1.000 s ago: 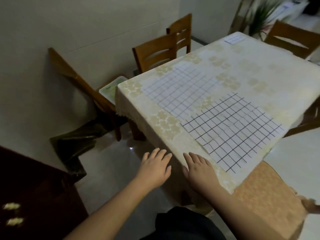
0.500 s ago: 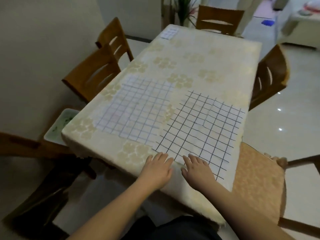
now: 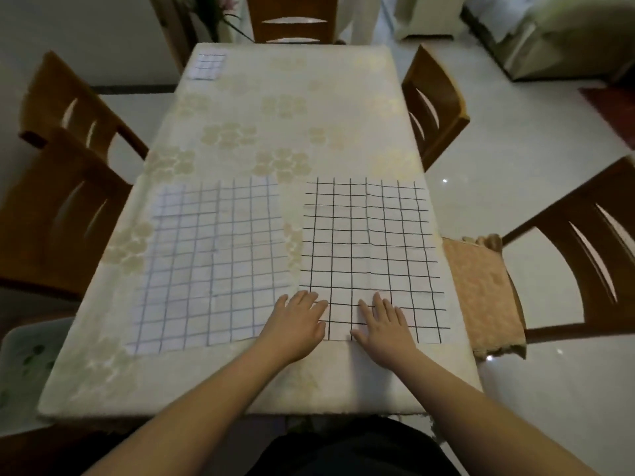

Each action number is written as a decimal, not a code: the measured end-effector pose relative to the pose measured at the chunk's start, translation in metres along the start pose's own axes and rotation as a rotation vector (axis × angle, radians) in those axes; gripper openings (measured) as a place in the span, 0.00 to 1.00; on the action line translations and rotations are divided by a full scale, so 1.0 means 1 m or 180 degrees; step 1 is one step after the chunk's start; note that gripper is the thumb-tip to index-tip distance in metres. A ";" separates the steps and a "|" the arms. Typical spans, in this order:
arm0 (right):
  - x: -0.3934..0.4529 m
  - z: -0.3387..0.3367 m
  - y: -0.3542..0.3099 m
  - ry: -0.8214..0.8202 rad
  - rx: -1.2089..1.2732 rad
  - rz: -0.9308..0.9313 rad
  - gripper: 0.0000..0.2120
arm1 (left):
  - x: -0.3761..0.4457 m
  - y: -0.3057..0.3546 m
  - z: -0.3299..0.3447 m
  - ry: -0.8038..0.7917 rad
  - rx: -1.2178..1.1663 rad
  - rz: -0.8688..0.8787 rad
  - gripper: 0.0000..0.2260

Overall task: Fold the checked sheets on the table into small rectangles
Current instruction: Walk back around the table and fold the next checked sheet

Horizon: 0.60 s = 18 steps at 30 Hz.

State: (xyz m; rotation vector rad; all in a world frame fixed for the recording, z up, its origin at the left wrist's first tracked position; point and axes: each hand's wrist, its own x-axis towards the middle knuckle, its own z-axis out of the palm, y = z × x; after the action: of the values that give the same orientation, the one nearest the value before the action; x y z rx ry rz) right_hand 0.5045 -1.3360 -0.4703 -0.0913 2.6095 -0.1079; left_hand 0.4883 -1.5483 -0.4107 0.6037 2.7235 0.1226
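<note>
Pressing left hand point(image 3: 296, 323) and right hand point(image 3: 382, 323) flat, fingers spread, on near edge of black-checked sheet point(image 3: 371, 255), right of the blue-checked sheet point(image 3: 213, 266); probably pinning it for folding.

Desk point(image 3: 343, 379) covered by cream floral cloth. Lying flat on it: pale-lined checked sheet point(image 3: 213, 262) near left, black-lined checked sheet point(image 3: 374, 249) near right, small folded checked piece point(image 3: 207, 65) at far left corner.

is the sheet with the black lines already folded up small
No, the black-lined sheet lies spread open on the table, with the left hand and right hand flat on its near edge.
</note>
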 end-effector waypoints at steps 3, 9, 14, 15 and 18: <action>-0.014 0.010 0.002 0.0045 0.0090 0.0007 0.48 | 0.009 -0.003 0.001 -0.0136 -0.0008 0.0072 0.22; -0.024 0.011 0.019 0.0296 0.0224 -0.0088 0.48 | 0.035 0.004 0.005 -0.0203 0.0065 0.0186 0.25; 0.012 -0.017 0.048 0.0615 0.0208 -0.0064 0.41 | 0.074 0.002 0.007 -0.0080 0.0142 0.0202 0.26; 0.022 -0.023 0.054 0.0682 0.0196 -0.0071 0.38 | 0.084 0.001 0.007 -0.0053 0.0135 0.0205 0.26; 0.050 -0.039 0.077 0.0720 0.0196 -0.0144 0.31 | 0.117 0.000 0.007 0.0106 0.0072 0.0236 0.27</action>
State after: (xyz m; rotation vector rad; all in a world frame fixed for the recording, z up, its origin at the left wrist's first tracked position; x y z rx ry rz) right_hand 0.4383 -1.2615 -0.4685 -0.1225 2.8275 -0.2264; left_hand 0.3919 -1.4983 -0.4543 0.7156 2.7385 0.1213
